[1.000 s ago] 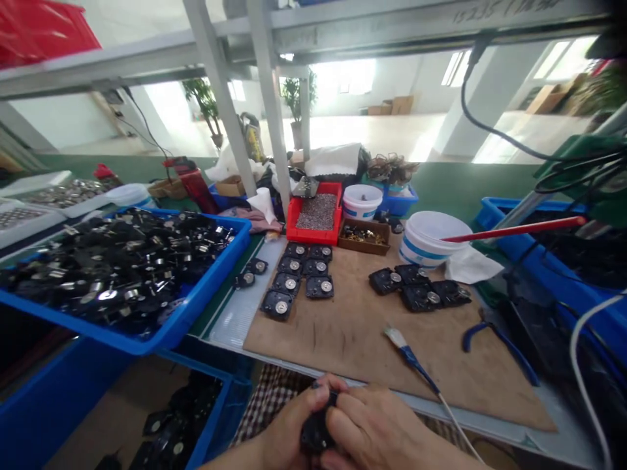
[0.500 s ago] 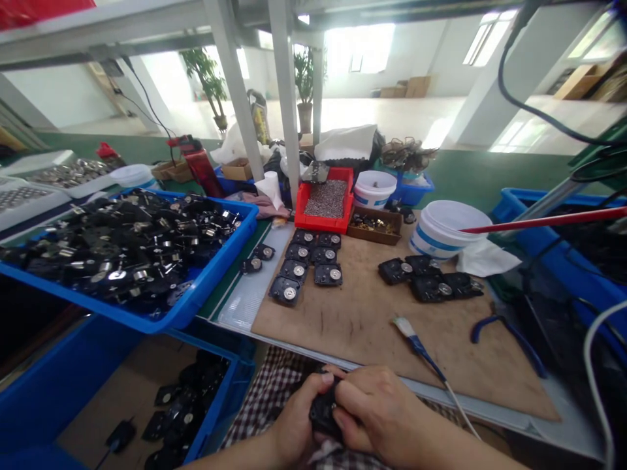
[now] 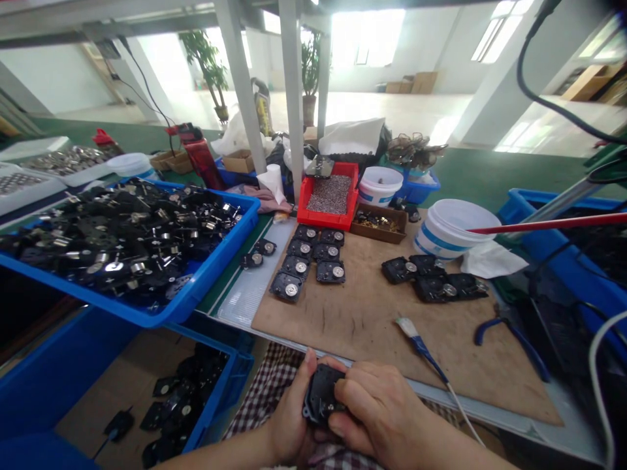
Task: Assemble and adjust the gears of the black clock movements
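Note:
Both my hands hold a black plastic unit with a small metal hub (image 3: 321,395) low in the view, above my checked lap. My left hand (image 3: 291,414) cups it from the left, and my right hand (image 3: 377,411) presses over its right side. Similar black units with round metal hubs lie in neat rows (image 3: 306,262) and a small group (image 3: 431,284) on a brown board (image 3: 353,326). A blue-handled brush (image 3: 421,349) lies on the board just beyond my right hand.
A large blue tray (image 3: 210,258) heaped with black units stands left, and a lower blue tray (image 3: 215,385) holds more. Blue-handled pliers (image 3: 512,346) lie at the board's right. Beyond stand a red tray of granules (image 3: 326,196), white buckets (image 3: 450,228) and metal shelf posts.
My hands have turned the black unit so more of its face shows, and it sits slightly higher. The view has tilted, bringing the lower tray further into sight. Both hands still hold it.

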The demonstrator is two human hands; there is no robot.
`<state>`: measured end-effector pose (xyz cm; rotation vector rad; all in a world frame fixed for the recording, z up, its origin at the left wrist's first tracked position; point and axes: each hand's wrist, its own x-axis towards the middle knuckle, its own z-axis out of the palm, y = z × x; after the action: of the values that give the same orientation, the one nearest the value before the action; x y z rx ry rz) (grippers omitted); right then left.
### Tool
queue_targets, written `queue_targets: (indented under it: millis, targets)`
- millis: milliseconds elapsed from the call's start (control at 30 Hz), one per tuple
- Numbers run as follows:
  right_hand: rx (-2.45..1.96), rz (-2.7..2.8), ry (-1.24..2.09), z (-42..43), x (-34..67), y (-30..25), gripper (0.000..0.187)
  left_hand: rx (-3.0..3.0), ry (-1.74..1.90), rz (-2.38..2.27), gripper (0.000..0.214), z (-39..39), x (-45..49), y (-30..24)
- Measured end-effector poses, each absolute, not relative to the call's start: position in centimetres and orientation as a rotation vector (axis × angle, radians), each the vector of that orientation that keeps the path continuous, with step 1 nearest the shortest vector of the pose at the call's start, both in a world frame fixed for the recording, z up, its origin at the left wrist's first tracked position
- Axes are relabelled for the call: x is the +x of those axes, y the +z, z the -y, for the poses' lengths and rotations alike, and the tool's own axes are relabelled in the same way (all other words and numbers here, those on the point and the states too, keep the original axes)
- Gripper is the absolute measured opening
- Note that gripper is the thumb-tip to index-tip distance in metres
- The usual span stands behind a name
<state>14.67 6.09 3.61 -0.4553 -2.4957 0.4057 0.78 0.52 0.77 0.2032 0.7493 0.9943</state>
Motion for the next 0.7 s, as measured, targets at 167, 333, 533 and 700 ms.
queue_targets:
  millis: [167,333,533,700]
  targets:
    - [-0.41,2.516,0.298,-6.2,14.3,4.2,0.046,0.178,1.06,-0.709,0.057,-0.6,0.3,0.9]
    - [-0.327,2.48,0.195,-6.7,14.0,5.1,0.037,0.228,1.085,-0.686,0.054,-0.9,-0.6,1.1]
    - [-1.034,1.712,1.216,-9.9,12.7,5.7,0.03,0.272,1.077,-0.538,0.057,-1.4,-1.9,0.1]
    - [-1.218,1.072,1.966,-12.3,10.4,5.3,0.053,0.297,1.021,-0.562,0.05,-1.8,-3.5,0.0]
